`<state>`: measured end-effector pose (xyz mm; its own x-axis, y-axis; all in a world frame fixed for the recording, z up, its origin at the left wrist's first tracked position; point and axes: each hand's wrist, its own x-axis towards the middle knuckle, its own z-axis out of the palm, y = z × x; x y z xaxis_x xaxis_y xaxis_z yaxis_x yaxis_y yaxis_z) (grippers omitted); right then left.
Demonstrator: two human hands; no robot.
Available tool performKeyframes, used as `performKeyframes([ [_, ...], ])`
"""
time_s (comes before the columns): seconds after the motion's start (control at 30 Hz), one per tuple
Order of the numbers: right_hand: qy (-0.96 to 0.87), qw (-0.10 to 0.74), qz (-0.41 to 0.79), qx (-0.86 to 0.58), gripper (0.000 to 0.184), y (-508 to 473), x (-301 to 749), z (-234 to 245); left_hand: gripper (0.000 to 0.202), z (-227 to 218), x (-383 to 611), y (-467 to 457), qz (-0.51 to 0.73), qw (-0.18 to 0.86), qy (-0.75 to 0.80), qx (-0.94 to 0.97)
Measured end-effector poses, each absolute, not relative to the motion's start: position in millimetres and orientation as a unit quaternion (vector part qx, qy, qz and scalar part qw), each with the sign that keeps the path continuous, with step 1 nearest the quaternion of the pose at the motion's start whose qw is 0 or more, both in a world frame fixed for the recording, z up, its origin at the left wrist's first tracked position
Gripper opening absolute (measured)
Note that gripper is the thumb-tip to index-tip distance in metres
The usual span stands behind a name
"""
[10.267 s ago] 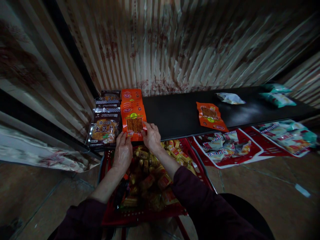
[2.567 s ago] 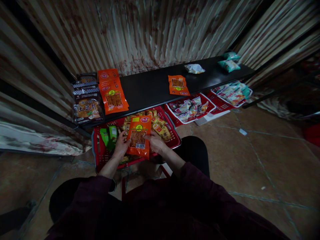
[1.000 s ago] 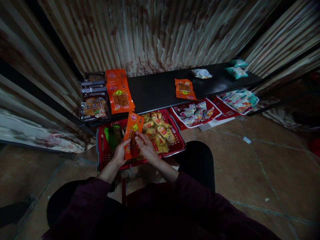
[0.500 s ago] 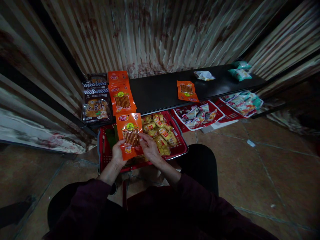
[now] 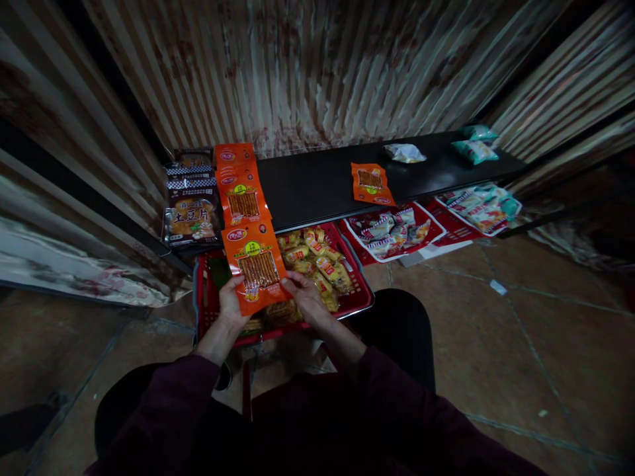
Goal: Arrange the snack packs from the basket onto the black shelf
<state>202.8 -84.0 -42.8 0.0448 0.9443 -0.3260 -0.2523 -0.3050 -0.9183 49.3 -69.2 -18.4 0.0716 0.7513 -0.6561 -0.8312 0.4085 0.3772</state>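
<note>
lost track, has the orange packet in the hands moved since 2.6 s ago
Yes. The orange packet has shifted left over the red basket, toward the orange stack on the shelf.

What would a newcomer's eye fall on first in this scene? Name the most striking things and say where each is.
The bright orange packet stands out first, gripped at its lower corners by the left hand and right hand, above a red basket of yellow-wrapped snacks. Behind it, a row of orange packets lies overlapped at the left end of the black shelf, beside dark packets.
</note>
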Motion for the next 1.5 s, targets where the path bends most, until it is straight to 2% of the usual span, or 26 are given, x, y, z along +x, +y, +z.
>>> performKeyframes([
  [0.13,-0.272,0.515,0.641,-0.5,0.032,-82,200,-42,0.032,-17,46,-67,0.523,0.741,0.42,-0.04],
  [0.47,-0.241,0.531,0.641,-0.499,0.033,-82,204,-47,0.037,-11,47,-63,0.5,0.751,0.431,0.002],
  [0.7,-0.231,0.547,0.634,-0.496,0.034,-82,203,-41,0.029,-15,44,-62,0.512,0.743,0.43,0.033],
  [1.13,-0.244,0.557,0.614,-0.503,0.03,-78,204,-41,0.054,-16,46,-64,0.513,0.718,0.44,0.165],
  [1.5,-0.274,0.561,0.604,-0.496,0.026,-49,202,-32,0.042,-12,44,-40,0.562,0.658,0.453,0.213],
])
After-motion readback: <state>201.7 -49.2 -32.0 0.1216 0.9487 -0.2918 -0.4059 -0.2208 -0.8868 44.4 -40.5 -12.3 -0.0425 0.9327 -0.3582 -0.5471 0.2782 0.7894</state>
